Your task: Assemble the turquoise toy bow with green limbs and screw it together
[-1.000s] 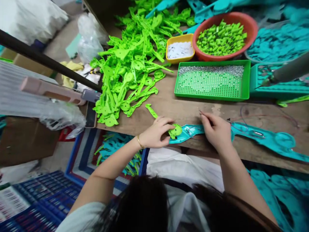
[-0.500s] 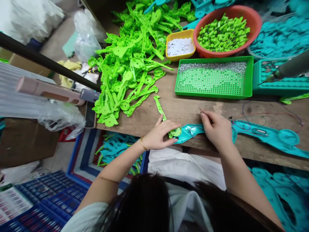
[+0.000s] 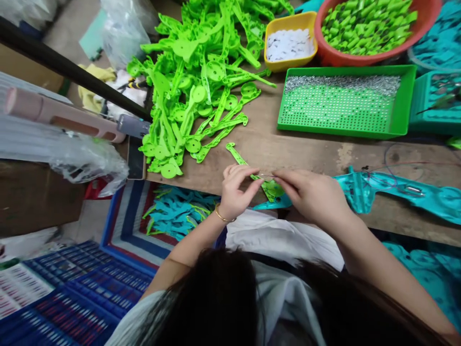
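Note:
My left hand [image 3: 237, 186] and my right hand [image 3: 314, 193] face each other above the table's front edge. A thin wire [image 3: 267, 175] stretches across the small gap between their fingertips, pinched at both sides. Just under it lies a flat lime-green plastic part [image 3: 236, 154], its round end partly covered by my fingers. A long turquoise plastic shell [image 3: 382, 180] runs beneath my right hand and out to the right. On the shell rest a small metal cylinder [image 3: 414, 191] and thin red and purple wires [image 3: 385, 178].
A heap of lime-green parts [image 3: 194, 91] covers the table's left side. Behind are a yellow tub [image 3: 270, 68] of white pieces, a red bowl [image 3: 345, 60] of green pieces and a green tray [image 3: 338, 130] of small metal bits. A blue crate [image 3: 111, 240] stands below left.
My left hand has lifted off the green part, and my right hand has moved left with the wire so that both hands now meet at it. The view has shifted closer to the table.

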Demonstrator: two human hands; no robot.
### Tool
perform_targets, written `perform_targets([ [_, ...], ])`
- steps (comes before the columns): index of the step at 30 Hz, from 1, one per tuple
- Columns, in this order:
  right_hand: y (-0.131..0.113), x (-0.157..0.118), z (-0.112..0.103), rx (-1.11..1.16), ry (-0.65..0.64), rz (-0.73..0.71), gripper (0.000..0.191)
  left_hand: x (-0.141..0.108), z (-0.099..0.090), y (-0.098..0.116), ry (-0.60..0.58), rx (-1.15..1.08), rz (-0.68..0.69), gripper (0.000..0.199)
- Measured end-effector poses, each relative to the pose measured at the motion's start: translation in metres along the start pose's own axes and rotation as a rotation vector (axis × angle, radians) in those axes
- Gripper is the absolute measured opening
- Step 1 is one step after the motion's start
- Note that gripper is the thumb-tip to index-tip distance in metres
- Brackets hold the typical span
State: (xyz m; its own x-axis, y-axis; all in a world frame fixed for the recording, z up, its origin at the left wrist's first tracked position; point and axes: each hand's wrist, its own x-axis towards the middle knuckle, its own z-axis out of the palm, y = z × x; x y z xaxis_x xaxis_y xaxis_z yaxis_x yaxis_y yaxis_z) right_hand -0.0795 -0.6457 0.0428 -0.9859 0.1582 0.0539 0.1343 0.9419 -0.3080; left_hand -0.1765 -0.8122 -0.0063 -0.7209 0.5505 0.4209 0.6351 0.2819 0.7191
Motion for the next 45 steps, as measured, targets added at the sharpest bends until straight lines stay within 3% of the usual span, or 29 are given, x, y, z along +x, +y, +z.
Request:
perform_targets([
  [6, -0.020, 0.020, 0.006, -0.184, -0.111, 0.000, 0.030, -0.007, -0.010, -0.015, 0.033, -0.076, -0.062, 0.017],
  [10, -0.027, 0.026, 0.011, -0.207, -0.116, -0.007, 0.029, -0.008, -0.012, -0.021, 0.059, -0.065, -0.113, 0.018],
  [14, -0.018, 0.033, 0.012, 0.019, -0.093, 0.093, 0.031, 0.004, -0.016, -0.036, 0.086, 0.071, -0.133, 0.018],
  [18, -0.010, 0.043, 0.008, 0.375, -0.194, 0.205, 0.024, 0.018, -0.013, -0.051, 0.055, 0.219, -0.098, 0.016],
  [23, -0.023, 0.048, 0.010, 0.556, -0.222, 0.201, 0.024, 0.023, -0.006, -0.054, -0.014, 0.333, -0.100, 0.015],
  [32, -0.030, 0.032, 0.024, 0.333, -0.158, -0.033, 0.029, 0.024, -0.005, -0.054, -0.040, 0.313, -0.131, 0.018],
  [39, -0.032, 0.032, 0.028, 0.237, -0.161, -0.016, 0.023, 0.027, -0.004, -0.052, -0.058, 0.391, -0.089, 0.019],
  [45, -0.027, 0.029, 0.040, 0.210, -0.089, -0.051, 0.027, 0.036, -0.009, -0.045, -0.210, 0.570, -0.027, 0.023],
])
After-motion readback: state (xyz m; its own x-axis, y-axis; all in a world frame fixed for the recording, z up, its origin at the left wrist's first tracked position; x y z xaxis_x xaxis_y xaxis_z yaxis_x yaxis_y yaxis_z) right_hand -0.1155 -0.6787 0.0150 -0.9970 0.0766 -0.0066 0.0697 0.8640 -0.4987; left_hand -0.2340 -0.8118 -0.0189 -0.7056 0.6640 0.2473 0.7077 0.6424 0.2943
